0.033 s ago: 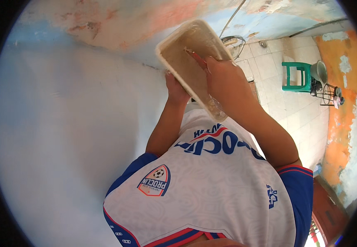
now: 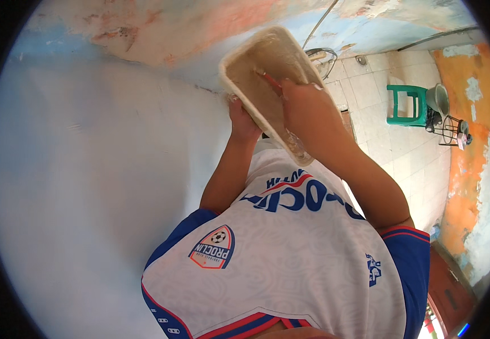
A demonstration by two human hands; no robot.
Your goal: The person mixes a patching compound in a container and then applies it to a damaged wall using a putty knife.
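Note:
A long cream tub [image 2: 290, 56], smeared inside with a beige paste, is held up in front of my chest. My left hand [image 2: 244, 121] grips it from its left side and underneath; the thumb shows by the rim, while the other fingers are hidden. Inside the tub, my right hand [image 2: 311, 113] is closed round a red-handled tool [image 2: 271, 81]. The tool's working end is not clear, so I cannot tell its exact kind. Whitish smears mark the right hand's fingers and knuckles.
A pale blue-white wall [image 2: 87, 186] runs close on my left, with a patchy peeling wall [image 2: 200, 28] ahead. On the tiled floor [image 2: 369, 107] to the right are a green plastic stool [image 2: 406, 120], a grey bucket [image 2: 438, 100] and a black wire rack [image 2: 450, 131]. A cable [image 2: 330, 56] hangs ahead.
The tub has shifted slightly to the right and tilted a little. Both hands keep their hold, and the red-handled tool stays inside the tub.

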